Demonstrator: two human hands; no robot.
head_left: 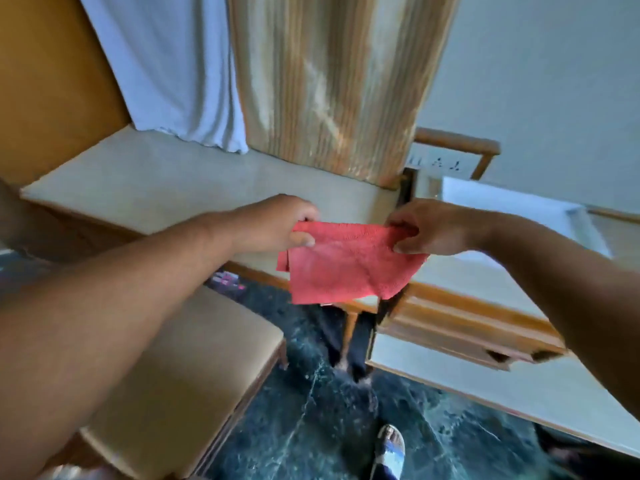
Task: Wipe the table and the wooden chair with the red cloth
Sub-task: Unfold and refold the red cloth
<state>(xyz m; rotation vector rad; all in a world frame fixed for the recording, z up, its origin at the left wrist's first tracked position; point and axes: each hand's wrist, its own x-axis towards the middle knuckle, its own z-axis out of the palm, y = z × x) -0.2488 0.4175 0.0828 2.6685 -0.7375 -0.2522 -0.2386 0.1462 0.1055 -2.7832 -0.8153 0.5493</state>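
Note:
The red cloth (346, 263) hangs folded in the air between both hands, above the front edge of a long cushioned bench. My left hand (280, 225) pinches its upper left corner. My right hand (429, 226) pinches its upper right corner. A wooden chair (194, 344) with a tan padded seat stands at the lower left, under my left forearm. The table (491, 382), pale-topped with a wooden rim and a drawer, sits at the right below my right forearm.
A beige cushioned bench (166, 181) runs along the wall behind the cloth, with a striped curtain (332, 84) and a white curtain (166, 64) hanging over it. A second wooden chair frame (457, 140) stands at the back right. The dark marble floor (311, 410) shows my sandalled foot (389, 448).

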